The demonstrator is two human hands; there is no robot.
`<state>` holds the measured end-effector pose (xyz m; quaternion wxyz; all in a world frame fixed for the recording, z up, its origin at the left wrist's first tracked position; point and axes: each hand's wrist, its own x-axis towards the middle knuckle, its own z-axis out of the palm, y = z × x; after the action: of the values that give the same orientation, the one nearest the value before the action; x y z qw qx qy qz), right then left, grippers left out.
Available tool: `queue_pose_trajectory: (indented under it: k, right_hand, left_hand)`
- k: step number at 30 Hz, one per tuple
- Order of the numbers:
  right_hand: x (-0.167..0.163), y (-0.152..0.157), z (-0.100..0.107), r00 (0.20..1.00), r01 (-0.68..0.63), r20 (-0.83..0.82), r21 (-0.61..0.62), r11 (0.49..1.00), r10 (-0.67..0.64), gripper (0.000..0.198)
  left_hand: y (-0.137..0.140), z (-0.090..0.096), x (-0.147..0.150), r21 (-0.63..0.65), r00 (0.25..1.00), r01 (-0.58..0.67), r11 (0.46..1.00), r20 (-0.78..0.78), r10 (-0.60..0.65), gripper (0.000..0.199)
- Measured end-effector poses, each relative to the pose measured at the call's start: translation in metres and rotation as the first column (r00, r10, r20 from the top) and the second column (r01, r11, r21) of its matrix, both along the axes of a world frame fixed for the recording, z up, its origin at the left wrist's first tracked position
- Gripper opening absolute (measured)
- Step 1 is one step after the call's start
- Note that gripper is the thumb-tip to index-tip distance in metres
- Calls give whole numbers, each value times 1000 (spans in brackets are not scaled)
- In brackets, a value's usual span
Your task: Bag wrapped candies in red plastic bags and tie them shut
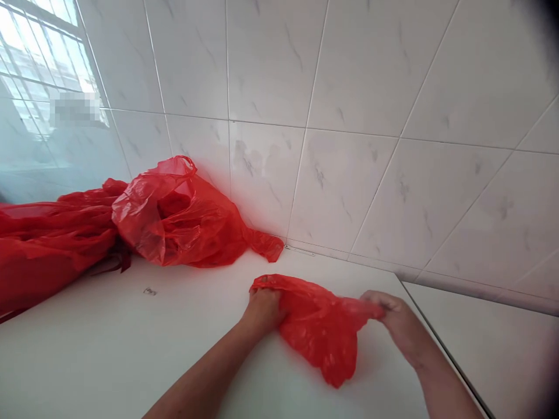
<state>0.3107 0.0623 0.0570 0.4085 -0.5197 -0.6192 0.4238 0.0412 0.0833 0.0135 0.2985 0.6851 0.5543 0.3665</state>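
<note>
A crumpled red plastic bag (pixel 323 326) is stretched between my two hands over the white tabletop (pixel 183 361). My left hand (pixel 264 308) is closed on the bag's left end, its fingertips partly hidden by the thin plastic. At the other end, my right hand (pixel 388 311) pinches a gathered, twisted strip of the bag, slightly blurred. The middle of the bag sags toward me. Farther back on the left, near the wall, lies a loose heap of red plastic bags (pixel 187 221), apart from both hands.
A larger pile of dark red bags (pixel 52 238) reaches off the left edge. Behind the surface rises a tiled wall (pixel 349 116) with a window reflection at upper left. A seam separates a second white panel (pixel 502 349) at right. A small dark mark (pixel 149 291) shows on the tabletop.
</note>
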Motion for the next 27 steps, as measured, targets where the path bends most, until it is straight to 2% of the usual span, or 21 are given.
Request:
queue_pose_trajectory:
  k: [1, 2, 4, 5, 7, 8, 9, 10, 11, 12, 13, 15, 17, 19, 21, 23, 25, 27]
  right_hand:
    - [11, 2, 4, 980, 181, 77, 27, 983, -183, 9]
    - [18, 1, 9, 920, 351, 159, 76, 933, -359, 12]
    - [15, -8, 21, 752, 566, 257, 222, 794, -607, 27]
    - [5, -16, 27, 703, 598, 242, 310, 739, -669, 30]
    - [-29, -33, 33, 741, 534, 130, 481, 695, -659, 24]
    - [-49, -41, 33, 813, 426, 96, 574, 699, -575, 20]
    - [-68, -46, 30, 900, 234, 142, 639, 732, -411, 19]
    - [-86, -49, 24, 942, 51, 218, 655, 754, -254, 22]
    - [-100, -49, 15, 946, -86, 294, 628, 774, -133, 26]
    - [-110, -45, 6, 930, -170, 363, 569, 805, -60, 31]
    - [-114, -40, -5, 903, -186, 426, 488, 852, -47, 33]
    - [-108, -27, -23, 826, -67, 548, 327, 943, -132, 32]
    - [-87, -16, -35, 732, 101, 640, 237, 966, -233, 23]
    - [-61, -14, -38, 682, 199, 670, 217, 956, -294, 17]
    - [-39, -17, -34, 681, 214, 666, 216, 953, -304, 24]
    - [-27, -22, -29, 697, 194, 654, 222, 956, -293, 39]
    - [-25, -25, -27, 734, 171, 617, 235, 957, -282, 54]
    - [-31, -24, -29, 804, 167, 537, 209, 964, -256, 69]
  left_hand:
    - [0, -1, -2, 30, 996, -20, 999, -90, 22, 33]
    - [0, -1, -3, 64, 984, -31, 997, -171, 42, 35]
    - [-2, 0, 0, 108, 958, -40, 993, -277, 68, 35]
    - [-4, 1, 4, 119, 945, -33, 992, -321, 70, 34]
    - [-7, 2, 13, 126, 921, 0, 992, -387, 49, 31]
    - [-9, 2, 17, 125, 911, 28, 992, -411, 26, 27]
    - [-10, 2, 21, 125, 904, 64, 990, -428, -4, 24]
    - [-12, 1, 24, 129, 897, 107, 986, -440, -40, 23]
    - [-13, 0, 25, 136, 891, 154, 979, -447, -78, 25]
    - [-14, 0, 25, 143, 885, 197, 970, -451, -114, 29]
    - [-14, -1, 24, 147, 880, 230, 962, -454, -141, 34]
    - [-15, -1, 18, 132, 875, 245, 961, -456, -161, 43]
    - [-14, 1, 10, 92, 879, 186, 978, -461, -124, 43]
    - [-13, 5, 2, 49, 876, 88, 995, -480, -54, 30]
    - [-14, 11, -1, 9, 858, 7, 1000, -514, -2, 14]
    - [-18, 20, -1, -16, 839, -20, 1000, -544, 8, 4]
    - [-27, 32, 4, -6, 832, -6, 1000, -555, 2, 7]
    - [-38, 46, 11, 47, 833, 68, 997, -552, -31, 3]
